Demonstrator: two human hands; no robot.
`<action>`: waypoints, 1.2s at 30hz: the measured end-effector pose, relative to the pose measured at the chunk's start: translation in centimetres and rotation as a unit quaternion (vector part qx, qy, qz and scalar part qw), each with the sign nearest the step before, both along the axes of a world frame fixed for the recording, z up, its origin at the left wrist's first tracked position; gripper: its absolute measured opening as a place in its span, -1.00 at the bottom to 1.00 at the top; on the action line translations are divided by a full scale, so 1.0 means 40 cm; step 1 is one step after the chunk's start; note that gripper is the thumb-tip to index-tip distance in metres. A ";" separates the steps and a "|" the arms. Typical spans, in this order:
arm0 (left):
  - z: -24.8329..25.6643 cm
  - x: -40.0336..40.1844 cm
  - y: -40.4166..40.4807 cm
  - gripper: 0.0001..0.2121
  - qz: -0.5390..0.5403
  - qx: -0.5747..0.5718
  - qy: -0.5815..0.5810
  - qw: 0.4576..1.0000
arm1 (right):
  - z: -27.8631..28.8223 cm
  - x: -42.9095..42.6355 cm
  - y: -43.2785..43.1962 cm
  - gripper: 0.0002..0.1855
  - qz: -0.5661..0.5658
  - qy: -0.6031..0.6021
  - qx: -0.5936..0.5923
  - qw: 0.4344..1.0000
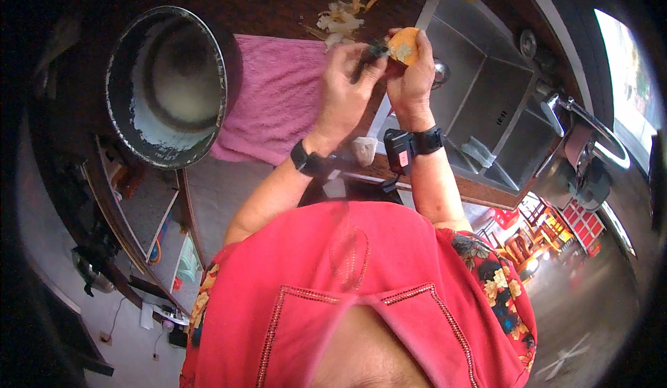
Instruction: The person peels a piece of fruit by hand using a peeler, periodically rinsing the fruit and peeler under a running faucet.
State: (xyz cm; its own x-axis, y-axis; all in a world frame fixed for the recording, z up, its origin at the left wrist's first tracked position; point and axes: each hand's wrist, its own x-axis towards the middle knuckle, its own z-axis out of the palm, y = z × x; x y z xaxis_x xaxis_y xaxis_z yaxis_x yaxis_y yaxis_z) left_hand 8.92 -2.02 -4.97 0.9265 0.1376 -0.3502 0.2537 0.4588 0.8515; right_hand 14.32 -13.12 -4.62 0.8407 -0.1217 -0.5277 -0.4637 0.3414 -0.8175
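My left hand (346,83) is shut on a small dark tool (376,50), blurred, its kind unclear. The tool's end is close to a round orange piece of produce (405,45), which my right hand (411,83) holds with fingers and thumb. A pale, rough patch shows on the orange surface. Pale and orange peelings (341,18) lie in a heap on the dark counter (281,2), just beyond my hands. Beneath and left of my left hand a pink towel (281,86) is spread over the counter's edge.
A large dark pot (224,75), with cloudy contents, stands at the left. On the right is a steel sink (469,70) with a faucet (555,112) and a grey cloth (478,152). A small whitish object (365,150) is at the counter's near edge. Open shelves lie lower left.
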 end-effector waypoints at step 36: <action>-0.013 0.035 0.117 -0.85 -0.160 0.207 -0.274 0.925 | 0.091 0.013 -0.063 -0.75 0.298 -0.017 -0.258 0.919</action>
State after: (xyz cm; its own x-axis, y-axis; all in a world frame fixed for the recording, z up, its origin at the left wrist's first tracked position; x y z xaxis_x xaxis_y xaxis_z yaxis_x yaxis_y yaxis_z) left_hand 10.34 2.64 -5.47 0.9658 -0.1580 0.2057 -0.2018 0.0407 0.9786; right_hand 14.85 -15.62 -0.96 0.8536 0.1392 -0.5020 -0.4143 -0.4027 -0.8162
